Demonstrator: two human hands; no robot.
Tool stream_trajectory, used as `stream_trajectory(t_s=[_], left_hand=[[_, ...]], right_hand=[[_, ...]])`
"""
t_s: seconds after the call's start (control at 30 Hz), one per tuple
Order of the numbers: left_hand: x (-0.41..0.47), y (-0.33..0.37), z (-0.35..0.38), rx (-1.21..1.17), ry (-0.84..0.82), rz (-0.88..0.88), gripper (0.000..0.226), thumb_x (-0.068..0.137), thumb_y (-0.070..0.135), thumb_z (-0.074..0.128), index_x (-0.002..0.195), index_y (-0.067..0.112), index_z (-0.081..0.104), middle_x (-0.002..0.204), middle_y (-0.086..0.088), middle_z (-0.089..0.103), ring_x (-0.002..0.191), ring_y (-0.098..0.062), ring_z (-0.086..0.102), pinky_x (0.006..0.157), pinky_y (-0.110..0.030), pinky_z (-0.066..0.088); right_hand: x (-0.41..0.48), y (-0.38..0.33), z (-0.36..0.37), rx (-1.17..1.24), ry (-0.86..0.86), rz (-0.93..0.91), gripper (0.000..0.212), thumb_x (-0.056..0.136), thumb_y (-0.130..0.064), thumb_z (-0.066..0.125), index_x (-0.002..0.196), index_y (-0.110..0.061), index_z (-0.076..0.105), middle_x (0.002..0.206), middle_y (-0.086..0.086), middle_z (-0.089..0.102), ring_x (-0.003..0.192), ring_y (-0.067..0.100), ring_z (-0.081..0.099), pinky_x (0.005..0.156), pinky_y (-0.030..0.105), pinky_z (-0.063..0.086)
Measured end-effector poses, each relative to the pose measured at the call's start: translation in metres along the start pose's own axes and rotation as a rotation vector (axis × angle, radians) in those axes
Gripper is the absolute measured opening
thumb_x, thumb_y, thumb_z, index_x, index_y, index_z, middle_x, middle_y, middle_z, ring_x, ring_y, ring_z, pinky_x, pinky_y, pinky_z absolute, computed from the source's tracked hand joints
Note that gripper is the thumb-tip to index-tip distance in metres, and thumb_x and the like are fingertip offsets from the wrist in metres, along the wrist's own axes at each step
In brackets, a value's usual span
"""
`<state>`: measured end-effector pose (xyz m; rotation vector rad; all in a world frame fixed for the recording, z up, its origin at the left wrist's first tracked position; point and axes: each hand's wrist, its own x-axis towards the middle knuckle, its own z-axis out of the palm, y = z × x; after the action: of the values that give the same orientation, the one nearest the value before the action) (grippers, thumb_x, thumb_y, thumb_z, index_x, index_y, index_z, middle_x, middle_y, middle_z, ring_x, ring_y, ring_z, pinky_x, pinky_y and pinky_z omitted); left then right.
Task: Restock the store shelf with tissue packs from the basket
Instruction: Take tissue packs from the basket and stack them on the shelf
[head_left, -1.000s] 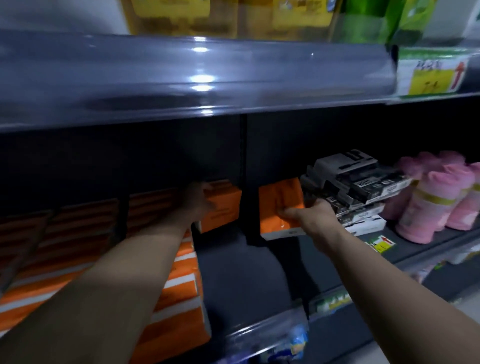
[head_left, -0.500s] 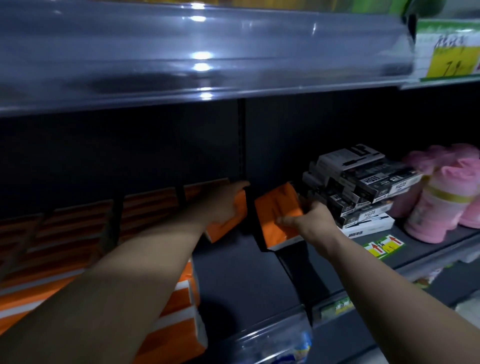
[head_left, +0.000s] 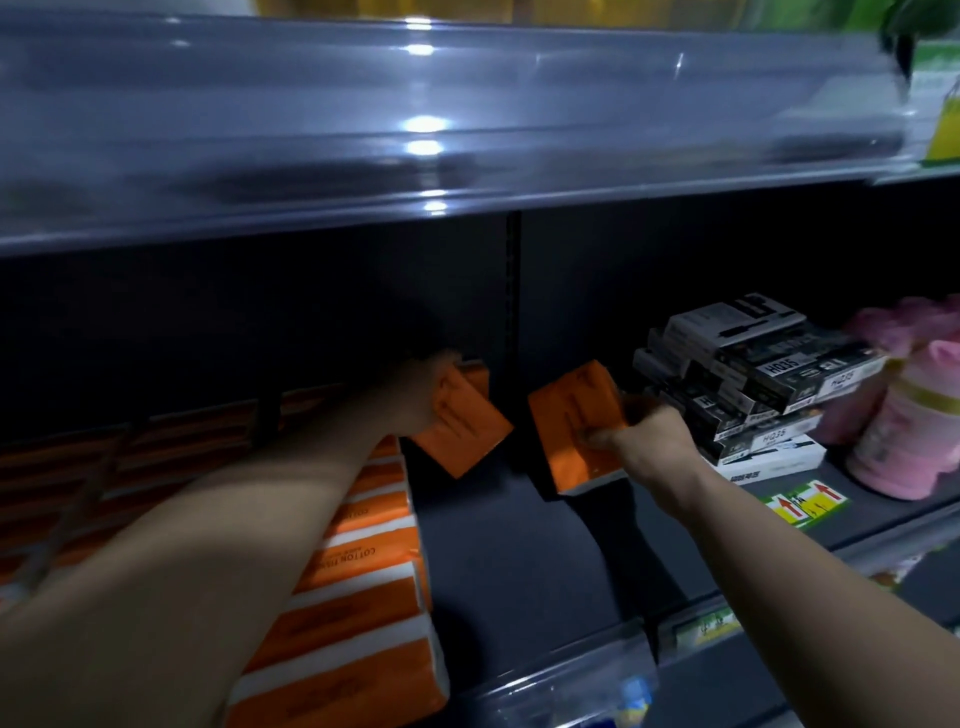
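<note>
Both orange packs have tilted further on the shelf (head_left: 519, 566). The left grip (head_left: 422, 396) clasps the left pack (head_left: 467, 439) just left of the shelf post (head_left: 513, 291). Right of the post, the right grip (head_left: 641, 441) clutches the right pack (head_left: 569, 415), near stacked black boxes (head_left: 753, 374).

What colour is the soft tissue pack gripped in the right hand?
The tissue pack is orange, white lower edge; head view.
</note>
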<state>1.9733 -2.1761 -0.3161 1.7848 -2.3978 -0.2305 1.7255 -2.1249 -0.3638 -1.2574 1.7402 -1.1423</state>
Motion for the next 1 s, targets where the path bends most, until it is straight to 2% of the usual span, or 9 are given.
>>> stream_trajectory(t_s=[0.1, 0.13, 0.2, 0.27, 0.4, 0.57, 0.73, 0.87, 1.0], left_hand=[[0.005, 0.0, -0.001, -0.028, 0.105, 0.02, 0.052, 0.08, 0.002, 0.064, 0.129, 0.005, 0.046, 0.116, -0.009, 0.053, 0.097, -0.017, 0.05, 0.066, -0.016, 0.032], [0.005, -0.001, -0.001, -0.015, 0.134, 0.015, 0.049, 0.081, 0.005, 0.066, 0.127, 0.003, 0.048, 0.118, -0.011, 0.055, 0.1, -0.019, 0.051, 0.067, -0.018, 0.03], [0.005, -0.005, 0.003, 0.055, 0.13, -0.023, 0.058, 0.083, 0.014, 0.068, 0.134, 0.002, 0.044, 0.135, -0.016, 0.049, 0.12, -0.027, 0.048, 0.088, -0.025, 0.033], [0.009, -0.011, 0.013, 0.124, 0.1, -0.073, 0.059, 0.082, 0.017, 0.07, 0.134, 0.003, 0.047, 0.138, -0.017, 0.047, 0.125, -0.03, 0.047, 0.1, -0.032, 0.035], [0.011, -0.016, 0.023, 0.18, 0.146, -0.166, 0.039, 0.079, 0.01, 0.068, 0.117, 0.006, 0.06, 0.123, -0.015, 0.057, 0.112, -0.032, 0.056, 0.092, -0.037, 0.047], [0.011, -0.017, 0.024, 0.209, 0.201, -0.194, 0.051, 0.077, 0.012, 0.069, 0.125, 0.011, 0.055, 0.127, -0.014, 0.054, 0.117, -0.033, 0.053, 0.098, -0.042, 0.047], [0.006, -0.021, 0.007, -0.111, 0.141, -0.222, 0.061, 0.074, 0.031, 0.078, 0.125, 0.008, 0.055, 0.125, -0.013, 0.056, 0.113, -0.029, 0.055, 0.094, -0.036, 0.047], [-0.011, -0.029, -0.014, -0.32, 0.247, -0.214, 0.043, 0.088, 0.03, 0.066, 0.121, 0.004, 0.057, 0.121, -0.014, 0.059, 0.109, -0.028, 0.057, 0.087, -0.032, 0.045], [-0.034, -0.043, -0.015, -0.333, 0.269, -0.208, 0.029, 0.091, 0.029, 0.06, 0.112, 0.009, 0.061, 0.11, -0.007, 0.062, 0.101, -0.021, 0.058, 0.081, -0.028, 0.043]], right_hand=[[0.003, -0.001, 0.002, -0.009, 0.019, -0.012, 0.054, 0.061, -0.008, 0.086, 0.111, -0.008, 0.065, 0.1, 0.012, 0.07, 0.082, 0.024, 0.067, 0.067, 0.03, 0.055], [0.003, -0.002, 0.002, -0.006, 0.023, -0.015, 0.053, 0.061, -0.009, 0.086, 0.11, -0.009, 0.066, 0.1, 0.011, 0.07, 0.083, 0.024, 0.068, 0.071, 0.032, 0.056], [0.004, -0.003, 0.001, -0.003, 0.033, -0.014, 0.052, 0.062, -0.01, 0.086, 0.109, -0.01, 0.065, 0.098, 0.01, 0.07, 0.084, 0.025, 0.067, 0.074, 0.035, 0.056], [0.004, -0.003, 0.002, -0.002, 0.049, -0.012, 0.052, 0.06, -0.01, 0.087, 0.108, -0.011, 0.066, 0.098, 0.01, 0.07, 0.084, 0.025, 0.068, 0.077, 0.037, 0.057], [0.001, -0.008, 0.005, -0.01, 0.053, -0.043, 0.052, 0.062, -0.009, 0.085, 0.11, -0.012, 0.065, 0.1, 0.008, 0.069, 0.085, 0.022, 0.065, 0.075, 0.033, 0.055], [-0.005, -0.015, 0.008, 0.008, -0.006, -0.094, 0.06, 0.066, 0.002, 0.08, 0.121, -0.012, 0.058, 0.103, 0.003, 0.059, 0.091, 0.017, 0.056, 0.076, 0.025, 0.044], [-0.003, -0.028, 0.019, -0.04, -0.159, -0.213, 0.054, 0.065, 0.011, 0.077, 0.11, -0.01, 0.056, 0.094, -0.001, 0.06, 0.076, 0.007, 0.055, 0.056, 0.008, 0.046], [0.001, -0.046, 0.036, -0.269, -0.249, -0.334, 0.051, 0.063, 0.002, 0.081, 0.106, -0.016, 0.06, 0.099, 0.002, 0.061, 0.09, 0.015, 0.057, 0.072, 0.019, 0.045], [0.003, -0.055, 0.064, -0.5, -0.355, -0.445, 0.05, 0.065, -0.01, 0.077, 0.111, -0.024, 0.062, 0.105, 0.0, 0.062, 0.105, 0.024, 0.057, 0.085, 0.028, 0.047]])
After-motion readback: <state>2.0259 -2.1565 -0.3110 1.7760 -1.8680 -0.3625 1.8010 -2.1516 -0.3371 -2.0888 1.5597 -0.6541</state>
